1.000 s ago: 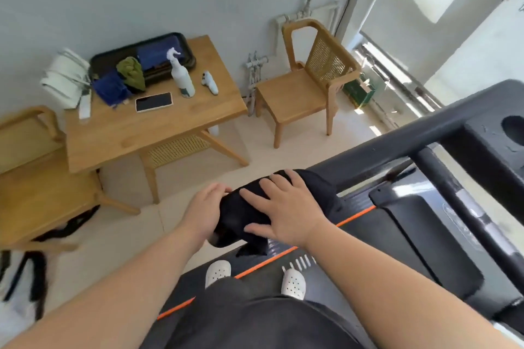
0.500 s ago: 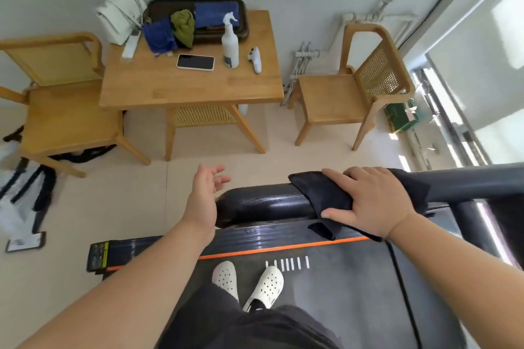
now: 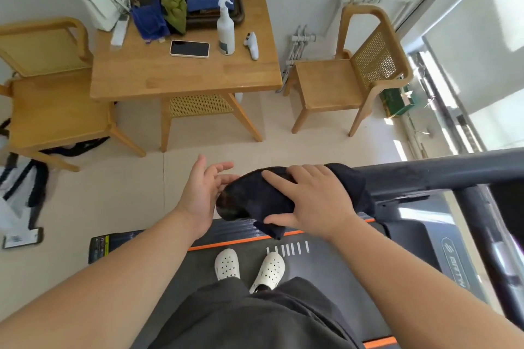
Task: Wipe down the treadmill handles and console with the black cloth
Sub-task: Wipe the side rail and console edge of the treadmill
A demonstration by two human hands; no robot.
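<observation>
We see right hand (image 3: 314,201) pressing black cloth (image 3: 249,201) over free end of treadmill handle (image 3: 425,176), fingers spread. Left hand (image 3: 202,193) released, fingers loose, just beside black cloth.

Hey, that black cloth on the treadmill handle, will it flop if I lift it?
Likely floppy: the black cloth moulds round the handle end, and a corner hangs limp below. Probably light, as it looks thin. It might slide on the smooth handle, where the right hand presses it.

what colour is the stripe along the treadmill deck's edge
Orange; the thin stripe shows best in the head view.
</observation>
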